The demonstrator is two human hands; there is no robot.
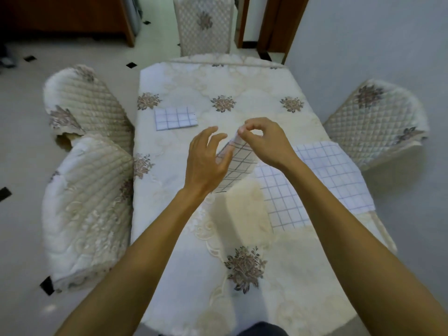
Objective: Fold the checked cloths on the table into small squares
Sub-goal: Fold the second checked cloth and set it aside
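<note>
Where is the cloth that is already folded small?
In the head view, the folded cloth lies flat on the table, far left, beyond the left hand, which does not touch it.

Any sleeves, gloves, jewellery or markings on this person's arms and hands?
None visible. The left hand and right hand are bare, with no gloves, rings or watch. The left forearm and right forearm are uncovered out to the frame's edge, so no sleeve shows. A bit of dark clothing shows at the bottom edge.
</note>
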